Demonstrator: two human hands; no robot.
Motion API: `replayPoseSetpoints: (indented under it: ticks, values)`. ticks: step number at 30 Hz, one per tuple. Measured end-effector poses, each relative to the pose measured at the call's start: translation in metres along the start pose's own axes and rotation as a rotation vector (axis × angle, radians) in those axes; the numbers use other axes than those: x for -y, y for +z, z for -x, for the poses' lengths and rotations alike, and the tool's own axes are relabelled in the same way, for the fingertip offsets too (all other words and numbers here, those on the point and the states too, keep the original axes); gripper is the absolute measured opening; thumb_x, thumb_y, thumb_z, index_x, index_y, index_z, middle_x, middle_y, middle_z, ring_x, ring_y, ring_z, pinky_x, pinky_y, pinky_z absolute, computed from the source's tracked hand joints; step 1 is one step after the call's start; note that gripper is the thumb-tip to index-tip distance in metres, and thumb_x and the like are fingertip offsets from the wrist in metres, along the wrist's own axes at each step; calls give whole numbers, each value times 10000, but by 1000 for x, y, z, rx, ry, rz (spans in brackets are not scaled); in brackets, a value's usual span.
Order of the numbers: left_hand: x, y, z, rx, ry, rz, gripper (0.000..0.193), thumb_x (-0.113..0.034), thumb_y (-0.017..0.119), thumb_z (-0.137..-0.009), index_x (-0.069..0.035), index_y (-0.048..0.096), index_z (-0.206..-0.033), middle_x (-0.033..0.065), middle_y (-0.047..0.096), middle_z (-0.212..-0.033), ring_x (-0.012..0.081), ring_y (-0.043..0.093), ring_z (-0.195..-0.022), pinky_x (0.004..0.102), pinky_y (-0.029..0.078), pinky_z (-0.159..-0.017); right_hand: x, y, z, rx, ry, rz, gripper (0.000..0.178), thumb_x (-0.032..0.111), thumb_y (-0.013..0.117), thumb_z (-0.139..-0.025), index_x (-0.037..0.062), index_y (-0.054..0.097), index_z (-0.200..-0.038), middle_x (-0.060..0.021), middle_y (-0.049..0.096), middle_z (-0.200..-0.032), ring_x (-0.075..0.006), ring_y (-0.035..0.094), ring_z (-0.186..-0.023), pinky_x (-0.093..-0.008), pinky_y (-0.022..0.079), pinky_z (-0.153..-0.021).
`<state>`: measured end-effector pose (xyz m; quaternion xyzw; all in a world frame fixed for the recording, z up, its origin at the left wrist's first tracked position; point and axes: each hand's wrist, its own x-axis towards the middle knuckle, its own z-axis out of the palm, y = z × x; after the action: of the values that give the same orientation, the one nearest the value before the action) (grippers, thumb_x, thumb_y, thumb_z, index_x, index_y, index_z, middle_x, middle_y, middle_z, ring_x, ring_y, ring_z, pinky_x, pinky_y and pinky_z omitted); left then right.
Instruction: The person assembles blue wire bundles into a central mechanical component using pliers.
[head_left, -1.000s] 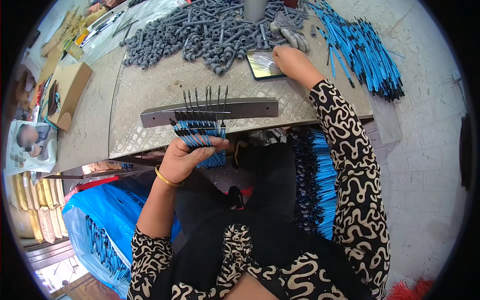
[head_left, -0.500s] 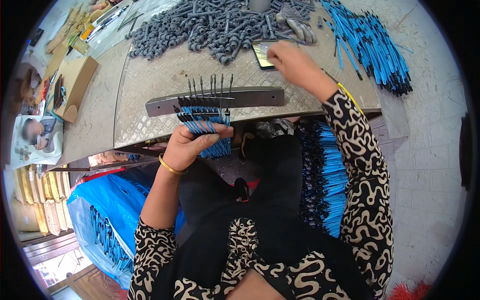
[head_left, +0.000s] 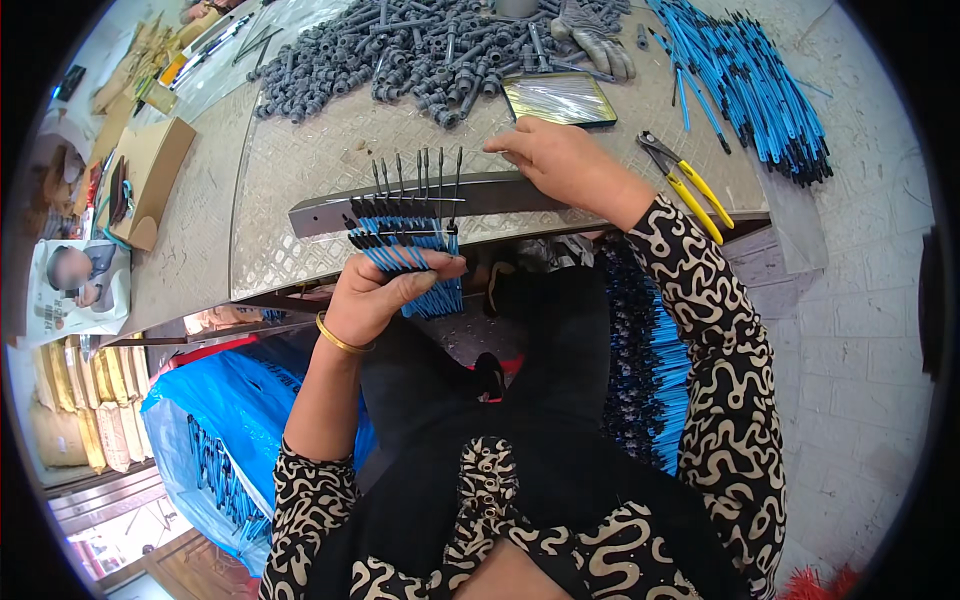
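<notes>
My left hand (head_left: 372,300) grips a row of blue rods with black ends (head_left: 400,238), held upright at the table's front edge. Several thin dark tips rise from the row, and thin metal pins run crosswise through it. My right hand (head_left: 575,170) is over the table to the right of the row, thumb and fingers pinched together. Whatever lies between those fingertips is too small to make out. Behind the right hand lies a shallow tin (head_left: 598,123) of thin shiny pins. A dark grey bar (head_left: 318,217) sits along the table edge behind the rods.
Yellow-handled pliers (head_left: 690,185) lie at the right. A heap of grey plastic fittings (head_left: 420,60), a glove (head_left: 595,40) and a pile of blue rods (head_left: 750,90) cover the back. At left stand a cardboard box (head_left: 160,180) and a blue bag (head_left: 220,400).
My right hand has moved from over the tin toward the left and nearer me, uncovering the tin and the pliers. The left hand stays nearly still with the rods.
</notes>
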<state>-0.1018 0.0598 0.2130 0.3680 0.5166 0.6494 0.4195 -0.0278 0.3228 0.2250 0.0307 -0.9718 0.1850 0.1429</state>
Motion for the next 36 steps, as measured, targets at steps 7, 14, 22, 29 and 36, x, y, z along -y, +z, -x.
replayPoseSetpoints:
  ticks: [7, 14, 22, 29, 36]
  values:
    - [2, -3, 0, 12, -1, 21, 215, -35, 567, -830, 43, 608, -1027, 142, 629, -1033, 220, 595, -984, 328, 447, -883, 2, 1, -6, 3, -4, 9, 235, 130, 499, -827, 133, 618, -1029, -108, 561, -847, -307, 575, -809, -396, 470, -689]
    - [0, -2, 0, 21, -12, -6, 222, -36, 570, -831, 40, 602, -1037, 149, 625, -1042, 224, 591, -995, 332, 444, -889, 2, 10, -15, -26, -52, 14, 233, 130, 502, -819, 145, 621, -1019, -110, 566, -862, -313, 581, -793, -407, 472, -671]
    - [1, -3, 0, 28, -15, 42, 218, -31, 568, -835, 34, 599, -1041, 147, 623, -1049, 221, 587, -1003, 336, 443, -893, 7, 16, -26, -35, -80, 56, 215, 132, 540, -814, 154, 616, -1014, -82, 548, -825, -285, 569, -770, -378, 466, -644]
    - [1, -4, 1, 30, -15, 56, 214, -30, 570, -833, 27, 602, -1037, 145, 622, -1054, 219, 584, -1007, 337, 444, -893, 10, 19, -37, -27, -107, 25, 221, 128, 513, -808, 163, 628, -993, -105, 569, -844, -304, 589, -781, -404, 475, -648]
    - [-1, -7, 3, 33, -12, 69, 212, -33, 576, -829, 22, 605, -1032, 144, 621, -1057, 221, 581, -1012, 337, 442, -894, 13, 31, -53, -3, -138, 29, 195, 144, 522, -813, 162, 628, -975, -99, 564, -832, -301, 587, -773, -399, 474, -646]
